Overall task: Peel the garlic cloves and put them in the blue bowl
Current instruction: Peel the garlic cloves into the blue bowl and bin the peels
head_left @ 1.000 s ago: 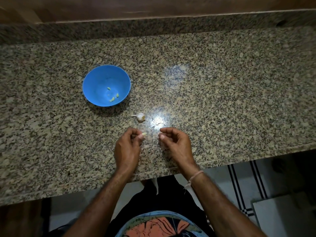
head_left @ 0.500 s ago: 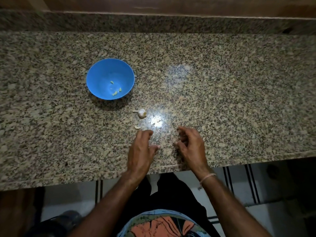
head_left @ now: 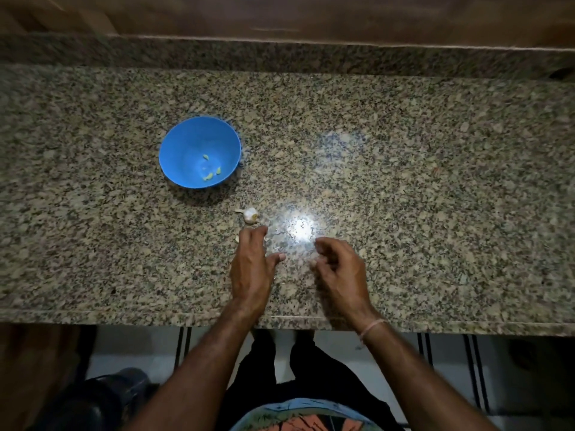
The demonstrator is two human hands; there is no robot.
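Note:
The blue bowl (head_left: pixel 177 144) stands on the granite counter, left of centre, with a few peeled yellowish cloves (head_left: pixel 209 175) in its bottom. A small garlic bulb (head_left: pixel 250 214) lies on the counter below and to the right of the bowl. A loose clove (head_left: pixel 237 238) lies just under the bulb, half hidden by the fingertips of my left hand (head_left: pixel 252 265), which stretches flat over the counter with straight fingers. My right hand (head_left: pixel 339 269) hovers to the right with loosely curled fingers, and I see nothing in it.
A thin scrap of garlic skin (head_left: pixel 281 233) lies between my hands near a bright light reflection. The counter (head_left: pixel 435 197) ends at a front edge just behind my wrists, and a raised granite strip and wooden wall close the back.
My left hand, which pinched a clove a second ago, has let it go onto the counter and now lies flat beside it. My right hand has drifted right, its pinch loosened.

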